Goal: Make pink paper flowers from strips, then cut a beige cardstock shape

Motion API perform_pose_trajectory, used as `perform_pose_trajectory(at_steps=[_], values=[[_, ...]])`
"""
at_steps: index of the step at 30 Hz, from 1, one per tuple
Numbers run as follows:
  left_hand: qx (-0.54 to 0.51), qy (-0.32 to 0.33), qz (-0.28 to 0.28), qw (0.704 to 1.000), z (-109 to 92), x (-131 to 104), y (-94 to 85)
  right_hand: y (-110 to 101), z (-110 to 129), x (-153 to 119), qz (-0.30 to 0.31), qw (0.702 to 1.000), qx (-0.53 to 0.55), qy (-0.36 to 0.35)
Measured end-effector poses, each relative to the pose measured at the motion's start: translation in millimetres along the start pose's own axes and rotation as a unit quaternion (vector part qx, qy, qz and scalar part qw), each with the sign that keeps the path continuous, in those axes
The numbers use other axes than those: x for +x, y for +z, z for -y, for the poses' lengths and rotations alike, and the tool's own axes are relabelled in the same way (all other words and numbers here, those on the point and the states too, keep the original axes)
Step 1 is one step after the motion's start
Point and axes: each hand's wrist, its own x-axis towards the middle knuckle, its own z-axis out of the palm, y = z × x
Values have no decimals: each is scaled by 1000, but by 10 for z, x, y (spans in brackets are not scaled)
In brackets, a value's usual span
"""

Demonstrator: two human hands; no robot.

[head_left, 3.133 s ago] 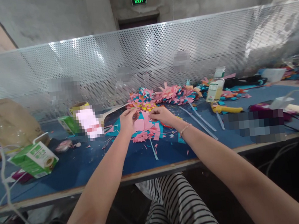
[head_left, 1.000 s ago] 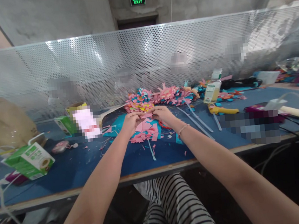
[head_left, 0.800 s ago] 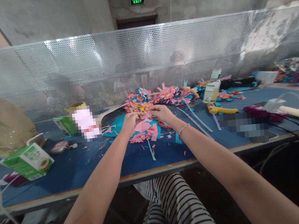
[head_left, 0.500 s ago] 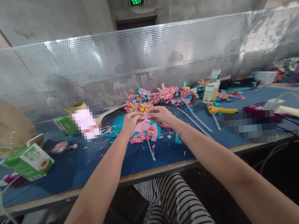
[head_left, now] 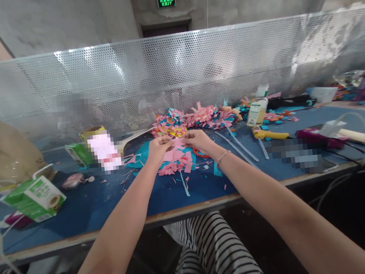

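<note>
Both hands meet over the middle of the blue table. My left hand (head_left: 160,147) pinches the left side of a small pink paper piece (head_left: 178,142). On its right side, the fingers of my right hand (head_left: 197,140) are closed on the same piece. Just below lies a heap of pink paper scraps (head_left: 174,166), over a turquoise sheet (head_left: 142,155). Behind the hands sits a pile of pink, blue and yellow paper flowers (head_left: 168,123). Red scissor-like handles (head_left: 200,153) show partly beneath my right hand.
Right of the hands are clear glue sticks (head_left: 239,145), a yellow glue gun (head_left: 272,134) and a bottle (head_left: 257,110). A lit phone (head_left: 104,151) and a green carton (head_left: 38,198) stand left. A perforated metal screen (head_left: 132,81) runs behind.
My left hand has shifted slightly, with its fingers a little more spread along the pink paper. My right hand has hardly moved.
</note>
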Motion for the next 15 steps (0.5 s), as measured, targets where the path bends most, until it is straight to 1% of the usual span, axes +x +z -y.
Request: perform_pose_trajectory(at_steps=[8,15], values=[[-8,8,-12,1000,-6,1,11,-1,14,-10,-12,999,-29,-16],[-5,33,-26,999,30,29,-4,12,-17,23,-29,996,-68,-58]])
